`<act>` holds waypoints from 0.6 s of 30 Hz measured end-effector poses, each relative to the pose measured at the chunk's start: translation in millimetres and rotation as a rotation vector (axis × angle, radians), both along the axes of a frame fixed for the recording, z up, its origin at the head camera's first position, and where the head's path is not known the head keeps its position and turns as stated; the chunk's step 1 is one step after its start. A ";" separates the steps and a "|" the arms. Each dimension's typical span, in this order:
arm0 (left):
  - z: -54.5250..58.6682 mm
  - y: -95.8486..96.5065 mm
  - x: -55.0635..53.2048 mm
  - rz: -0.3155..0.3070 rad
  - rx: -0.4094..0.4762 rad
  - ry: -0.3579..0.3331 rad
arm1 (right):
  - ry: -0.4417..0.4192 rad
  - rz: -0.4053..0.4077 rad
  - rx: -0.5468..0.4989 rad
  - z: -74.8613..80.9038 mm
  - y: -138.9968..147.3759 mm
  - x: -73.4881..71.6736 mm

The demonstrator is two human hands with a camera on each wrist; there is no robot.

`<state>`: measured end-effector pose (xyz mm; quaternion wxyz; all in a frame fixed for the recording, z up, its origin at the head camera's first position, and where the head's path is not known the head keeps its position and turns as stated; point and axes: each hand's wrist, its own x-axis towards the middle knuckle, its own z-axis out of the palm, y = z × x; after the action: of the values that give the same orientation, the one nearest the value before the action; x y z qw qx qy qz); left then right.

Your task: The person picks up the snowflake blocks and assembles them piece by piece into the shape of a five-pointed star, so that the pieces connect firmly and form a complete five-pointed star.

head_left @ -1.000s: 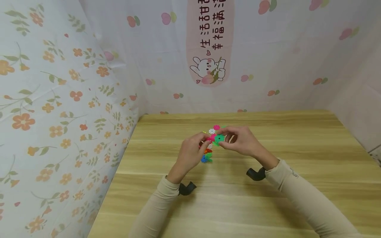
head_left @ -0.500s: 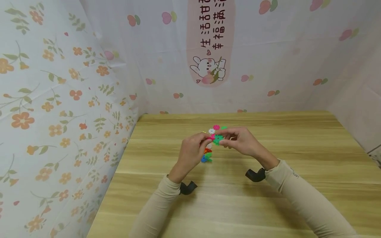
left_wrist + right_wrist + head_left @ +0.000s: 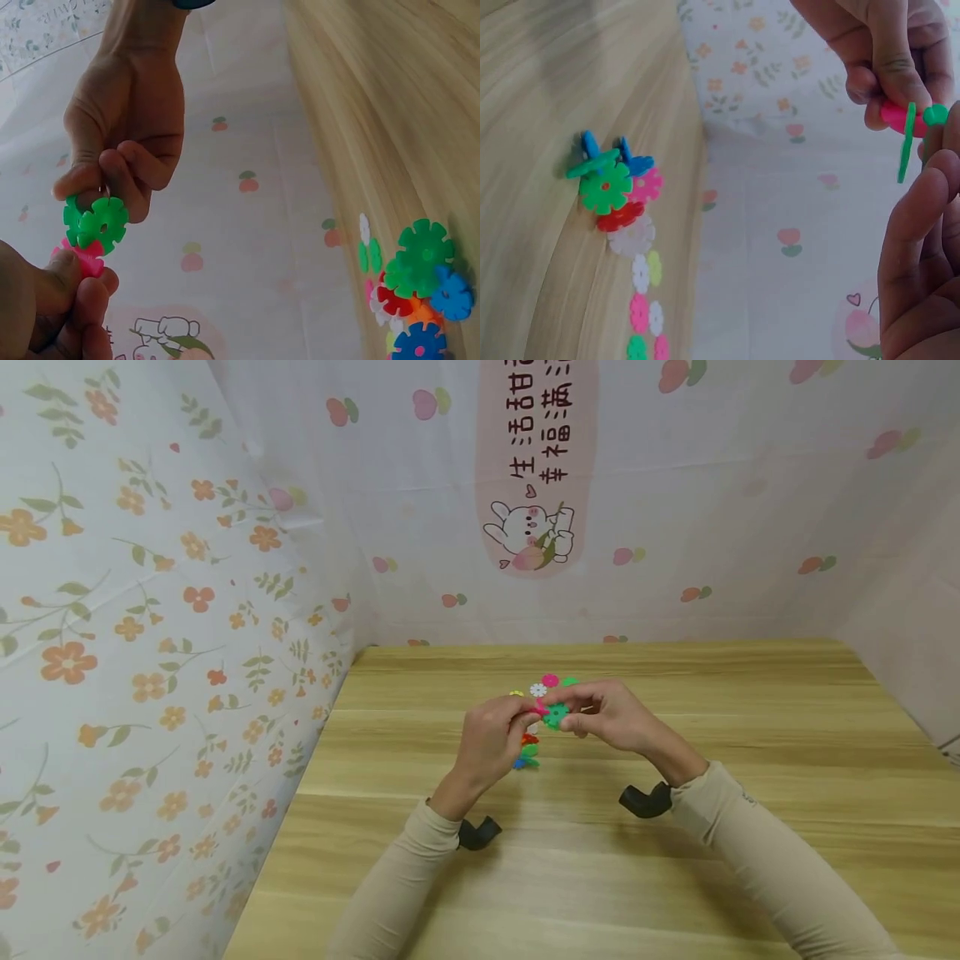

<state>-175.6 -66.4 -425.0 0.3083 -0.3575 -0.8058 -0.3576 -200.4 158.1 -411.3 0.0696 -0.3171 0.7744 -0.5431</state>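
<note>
My left hand (image 3: pixel 491 739) pinches a pink notched snowflake disc (image 3: pixel 88 261) between thumb and fingers. In the left wrist view two green snowflake discs (image 3: pixel 111 223) stand at an angle to each other, right against the pink one. Thumb and fingertips of my right hand (image 3: pixel 618 717) grip the green pair. In the right wrist view one green disc (image 3: pixel 907 142) shows edge-on beside the pink. Both hands are close together above the table, and fingers hide parts of the discs.
On the wooden table (image 3: pixel 600 877) below lies a cluster of snowflake discs, including green (image 3: pixel 606 187), red (image 3: pixel 620 216) and blue (image 3: pixel 452 292). Flat white and pink (image 3: pixel 551 680) discs trail toward the back. Printed cloth (image 3: pixel 420 527) hangs behind and at the left. Dark curved pieces (image 3: pixel 480 833) show by the wrists.
The pink disc has turned more edge-on in the head view, and the green one has tilted slightly. Both hands stay together with their grips kept; the head view has shifted a little.
</note>
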 end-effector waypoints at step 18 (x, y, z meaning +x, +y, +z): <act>-19.3 0.8 -32.8 0.110 -0.106 -0.363 | -0.047 -0.205 0.130 -13.3 17.6 -14.4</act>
<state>-208.4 -65.5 -444.3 0.1577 -0.2586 -0.8841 -0.3558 -214.7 175.7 -424.6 0.0522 -0.2183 0.8344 -0.5034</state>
